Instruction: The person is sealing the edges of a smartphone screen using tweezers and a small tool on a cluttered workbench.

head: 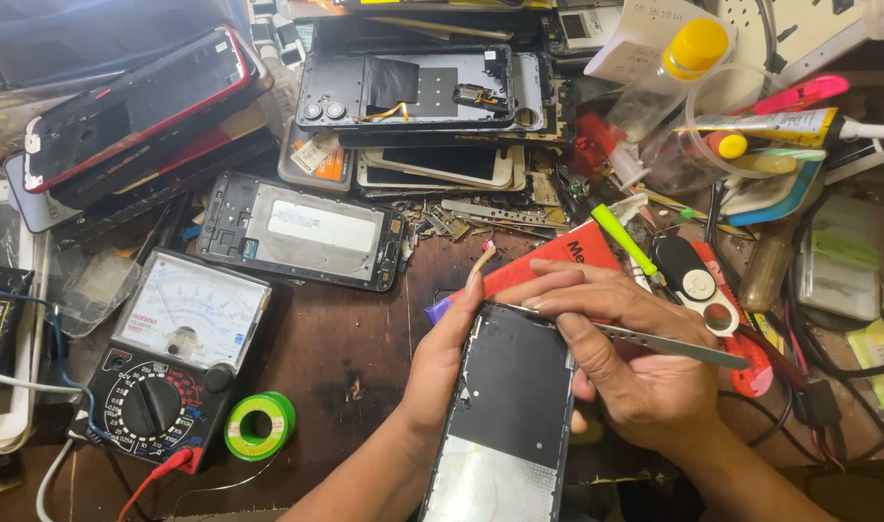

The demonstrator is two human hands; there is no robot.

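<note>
**Tweezers worked at the top edge of an opened phone**

An opened phone frame is held upright at the 6 o'clock part of the surface, its bare inner plate facing up. The left hand is wrapped along the frame's left edge, its grip closed on it, with the forefinger stretched up past the top corner. The right hand is closed in a narrow pinch on metal tweezers, whose handle runs out toward 3 o'clock while the tips are laid at the frame's top edge, just under the fingers; the tips themselves are hidden, so it cannot be told whether anything is held between them.

A red card lies just behind the frame at 12 o'clock. A multimeter and a green tape roll sit at 9 o'clock, well apart from the hands. A second open phone lies at 10 o'clock, with more phone shells stacked beyond it.

The step in hand is judged to be fine work at the top edge of the frame. The next move is judged to call for a steady left hold and a light, exact pinch, since a slip could scratch the plate.
</note>
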